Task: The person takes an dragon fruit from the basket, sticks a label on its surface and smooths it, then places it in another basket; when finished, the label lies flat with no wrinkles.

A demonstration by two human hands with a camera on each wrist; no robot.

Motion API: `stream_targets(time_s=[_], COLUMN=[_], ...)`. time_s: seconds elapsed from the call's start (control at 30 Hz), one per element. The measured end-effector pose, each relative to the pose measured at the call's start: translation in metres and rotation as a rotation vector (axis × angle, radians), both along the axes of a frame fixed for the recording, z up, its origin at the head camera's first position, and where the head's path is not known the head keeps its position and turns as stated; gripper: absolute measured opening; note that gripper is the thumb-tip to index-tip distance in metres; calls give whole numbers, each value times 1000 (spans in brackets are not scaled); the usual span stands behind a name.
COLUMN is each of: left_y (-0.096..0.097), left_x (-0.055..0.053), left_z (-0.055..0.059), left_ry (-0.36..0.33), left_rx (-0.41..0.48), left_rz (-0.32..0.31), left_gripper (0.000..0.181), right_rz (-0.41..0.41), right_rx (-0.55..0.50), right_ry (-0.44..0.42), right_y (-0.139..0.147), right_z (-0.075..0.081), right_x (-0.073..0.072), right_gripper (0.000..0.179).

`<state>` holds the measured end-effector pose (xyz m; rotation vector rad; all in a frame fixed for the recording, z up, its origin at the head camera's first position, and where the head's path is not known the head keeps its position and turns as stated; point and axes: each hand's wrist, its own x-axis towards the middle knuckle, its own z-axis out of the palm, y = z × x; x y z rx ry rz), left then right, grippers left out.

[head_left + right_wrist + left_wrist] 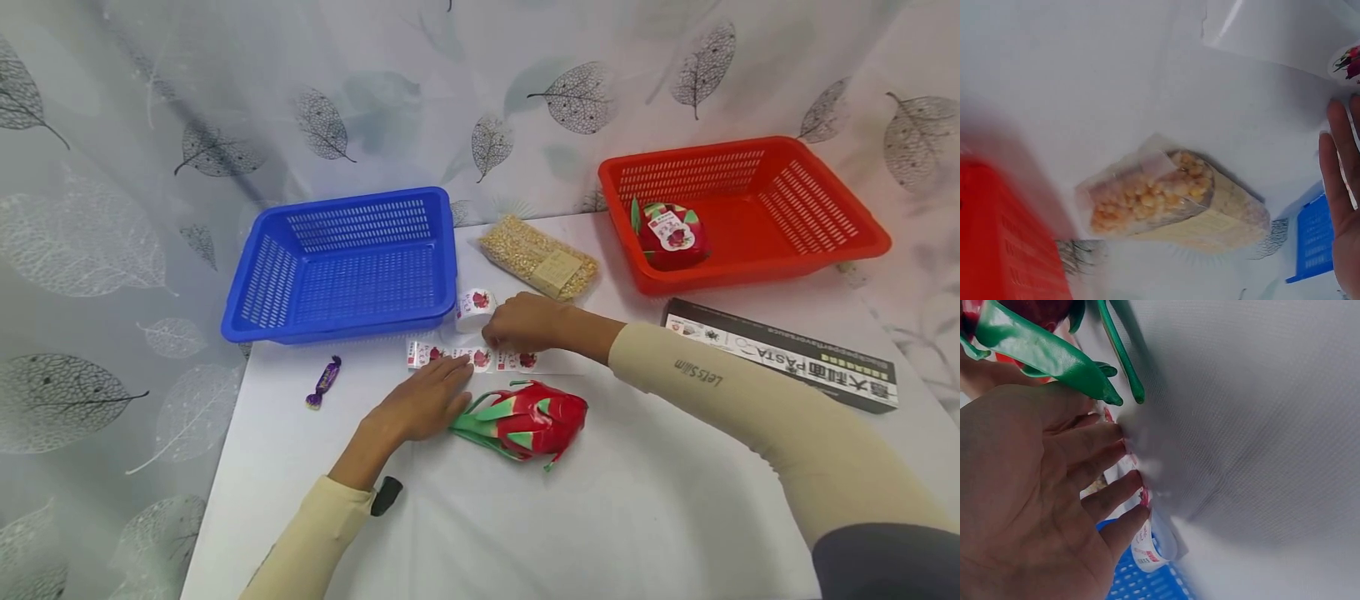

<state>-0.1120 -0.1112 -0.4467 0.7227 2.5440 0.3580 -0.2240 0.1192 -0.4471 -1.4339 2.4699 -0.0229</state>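
A strip of dragon fruit stickers (480, 360) runs along the white table from a small sticker roll (475, 310). My left hand (423, 402) rests its extended fingers on the strip's near edge. Beside the roll, my right hand (525, 322) has its fingertips down at the strip. Its outer fingers (1341, 172) look fairly straight in the right wrist view; thumb and index are hidden, so I cannot tell whether they pinch the strip. Just in front of the strip lies a red and green dragon fruit (536, 419), its green leaves close to my left thumb.
Behind the roll lies a bag of yellow corn kernels (517, 250). A blue basket (255, 275) stands back left, with a purple-wrapped candy (324, 382) before it. Back right, a red basket (765, 275) holds a stickered dragon fruit (678, 237). A black pasta box (780, 354) lies in front.
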Motion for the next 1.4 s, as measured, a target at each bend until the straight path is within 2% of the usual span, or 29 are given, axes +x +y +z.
stream_targets(time_s=[0.13, 0.37, 0.7, 0.9, 1.0, 1.4], left_y=[1, 1, 4, 4, 5, 4], left_x=[1, 3, 2, 1, 1, 0], left_z=[-1, -4, -1, -1, -1, 1], left_ry=[-11, -14, -12, 0, -3, 2], left_rx=[7, -3, -23, -28, -25, -38], left_rz=[2, -4, -21, -24, -22, -14], left_gripper=[57, 58, 59, 59, 59, 59], right_rz=[65, 95, 103, 127, 114, 52], right_rx=[36, 143, 277, 251, 239, 95], right_ry=[98, 108, 138, 211, 221, 166], right_y=[-4, -9, -9, -2, 3, 22], right_z=[0, -3, -8, -13, -15, -18], right_x=[5, 10, 18, 19, 19, 19], right_gripper=[19, 19, 44, 32, 31, 21])
